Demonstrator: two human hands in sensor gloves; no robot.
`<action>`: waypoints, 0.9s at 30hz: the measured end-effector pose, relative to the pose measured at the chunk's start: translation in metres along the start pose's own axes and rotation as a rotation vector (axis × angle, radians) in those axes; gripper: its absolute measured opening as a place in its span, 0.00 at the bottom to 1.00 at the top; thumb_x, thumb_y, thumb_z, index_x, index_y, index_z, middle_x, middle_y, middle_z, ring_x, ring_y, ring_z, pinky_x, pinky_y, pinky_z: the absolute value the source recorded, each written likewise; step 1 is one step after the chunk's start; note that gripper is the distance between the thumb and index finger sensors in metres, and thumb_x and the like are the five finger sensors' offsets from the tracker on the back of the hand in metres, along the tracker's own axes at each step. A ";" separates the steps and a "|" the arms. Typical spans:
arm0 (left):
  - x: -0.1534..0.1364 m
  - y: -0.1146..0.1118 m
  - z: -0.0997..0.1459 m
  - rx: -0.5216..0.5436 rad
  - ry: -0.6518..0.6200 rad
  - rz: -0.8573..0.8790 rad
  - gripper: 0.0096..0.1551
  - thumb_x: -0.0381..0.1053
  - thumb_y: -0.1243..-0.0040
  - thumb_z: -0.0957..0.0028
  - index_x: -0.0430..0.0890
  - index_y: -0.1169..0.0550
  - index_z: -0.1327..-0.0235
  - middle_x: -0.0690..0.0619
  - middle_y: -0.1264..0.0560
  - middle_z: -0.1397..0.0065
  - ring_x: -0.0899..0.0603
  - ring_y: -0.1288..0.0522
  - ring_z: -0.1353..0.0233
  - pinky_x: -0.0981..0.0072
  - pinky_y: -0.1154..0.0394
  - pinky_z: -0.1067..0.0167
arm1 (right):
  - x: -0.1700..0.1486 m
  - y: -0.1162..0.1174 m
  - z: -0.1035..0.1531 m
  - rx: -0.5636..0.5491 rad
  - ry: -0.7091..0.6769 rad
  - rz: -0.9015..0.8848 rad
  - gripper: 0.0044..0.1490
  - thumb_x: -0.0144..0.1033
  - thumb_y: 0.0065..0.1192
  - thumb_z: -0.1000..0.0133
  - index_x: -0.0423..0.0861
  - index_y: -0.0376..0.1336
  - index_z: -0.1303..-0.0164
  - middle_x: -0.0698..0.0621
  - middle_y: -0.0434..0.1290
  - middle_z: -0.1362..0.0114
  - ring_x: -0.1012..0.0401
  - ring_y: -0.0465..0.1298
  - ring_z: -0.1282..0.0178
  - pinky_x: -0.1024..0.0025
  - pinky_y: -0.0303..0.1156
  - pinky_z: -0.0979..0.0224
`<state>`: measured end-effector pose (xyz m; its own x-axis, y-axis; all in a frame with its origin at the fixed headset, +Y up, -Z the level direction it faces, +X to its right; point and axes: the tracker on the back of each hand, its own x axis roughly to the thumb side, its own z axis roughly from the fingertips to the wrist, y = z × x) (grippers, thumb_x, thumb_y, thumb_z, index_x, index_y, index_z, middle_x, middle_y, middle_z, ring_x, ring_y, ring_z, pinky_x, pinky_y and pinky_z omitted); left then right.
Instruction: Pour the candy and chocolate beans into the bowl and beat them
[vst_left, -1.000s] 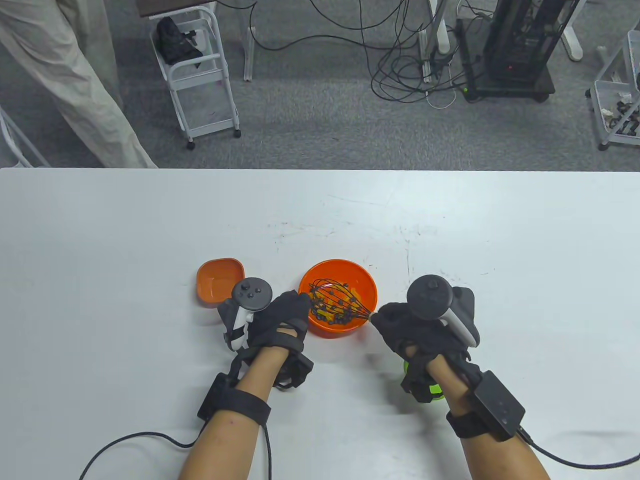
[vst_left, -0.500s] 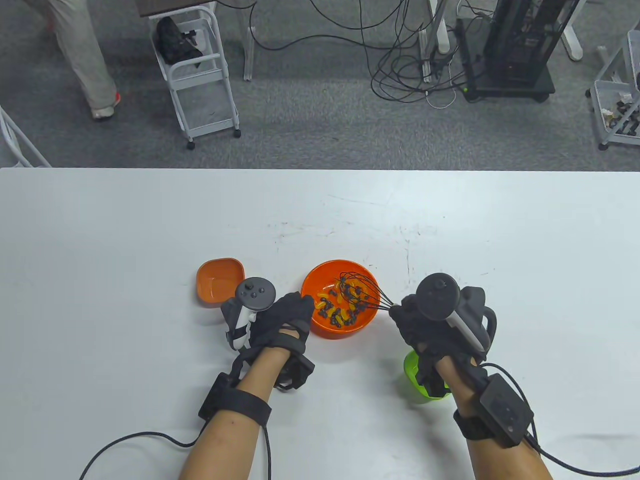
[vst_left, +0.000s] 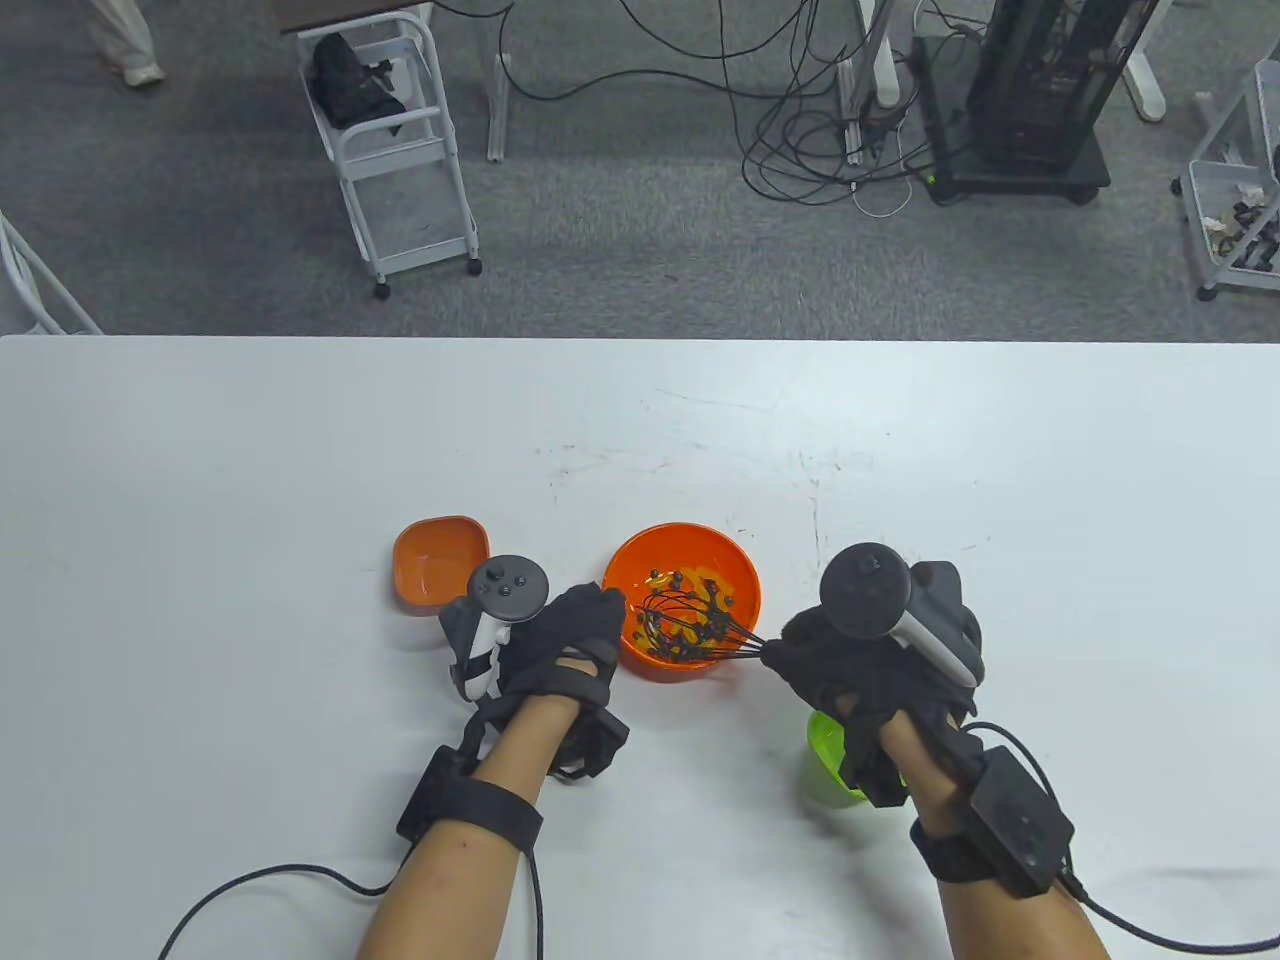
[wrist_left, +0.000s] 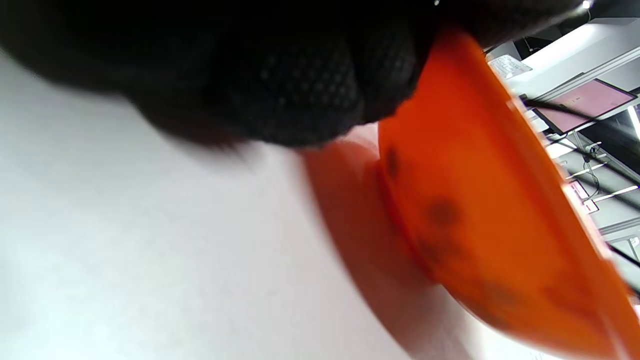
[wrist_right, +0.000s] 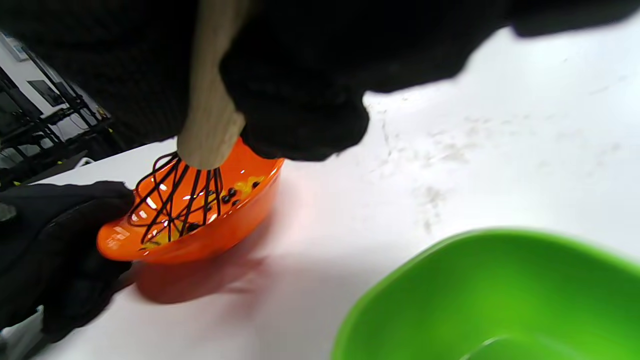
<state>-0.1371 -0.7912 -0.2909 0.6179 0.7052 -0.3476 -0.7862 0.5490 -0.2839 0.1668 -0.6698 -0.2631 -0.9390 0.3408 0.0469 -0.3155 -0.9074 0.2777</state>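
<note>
An orange bowl (vst_left: 735, 575) sits mid-table with dark chocolate beans (vst_left: 722, 600) and yellow candy (vst_left: 660, 578) inside. My left hand (vst_left: 565, 635) grips the bowl's left rim; its fingers (wrist_left: 280, 75) press on the orange wall (wrist_left: 475, 200). My right hand (vst_left: 850, 655) grips the wooden handle (wrist_right: 210, 115) of a black wire whisk (vst_left: 690, 625), whose wires (wrist_right: 170, 200) sit inside the bowl (wrist_right: 200, 235).
A small orange dish (vst_left: 437, 560) lies left of the bowl, behind my left hand. A green dish (vst_left: 830, 765) sits under my right wrist, large in the right wrist view (wrist_right: 500, 295). A white cart (vst_left: 400, 150) and cables lie beyond the table's far edge.
The whisk head swung from the bowl's left side to its far right, then back to the near middle. My right hand moved with it. The beans shifted; the left hand stayed.
</note>
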 end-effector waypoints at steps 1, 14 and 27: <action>0.001 -0.001 0.000 -0.004 -0.004 -0.004 0.26 0.72 0.48 0.45 0.51 0.20 0.56 0.59 0.15 0.59 0.51 0.15 0.67 0.63 0.16 0.70 | -0.002 -0.002 0.000 -0.015 0.011 0.006 0.34 0.57 0.76 0.50 0.43 0.79 0.45 0.48 0.86 0.68 0.57 0.79 0.88 0.62 0.80 0.81; -0.002 -0.002 -0.001 -0.029 0.000 0.059 0.27 0.71 0.46 0.45 0.49 0.20 0.56 0.57 0.15 0.59 0.50 0.15 0.67 0.62 0.16 0.70 | -0.015 0.021 -0.014 -0.135 0.104 -0.096 0.36 0.58 0.67 0.47 0.41 0.77 0.44 0.49 0.85 0.67 0.60 0.79 0.88 0.64 0.80 0.82; -0.004 -0.001 -0.002 -0.017 0.012 0.075 0.27 0.71 0.48 0.44 0.50 0.21 0.55 0.58 0.15 0.58 0.51 0.15 0.66 0.63 0.15 0.69 | 0.001 0.011 -0.002 0.010 0.009 -0.077 0.35 0.58 0.70 0.47 0.42 0.78 0.44 0.49 0.86 0.68 0.58 0.79 0.88 0.63 0.80 0.82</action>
<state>-0.1385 -0.7956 -0.2906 0.5576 0.7383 -0.3794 -0.8299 0.4870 -0.2720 0.1625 -0.6802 -0.2619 -0.9132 0.4071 0.0169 -0.3852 -0.8763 0.2892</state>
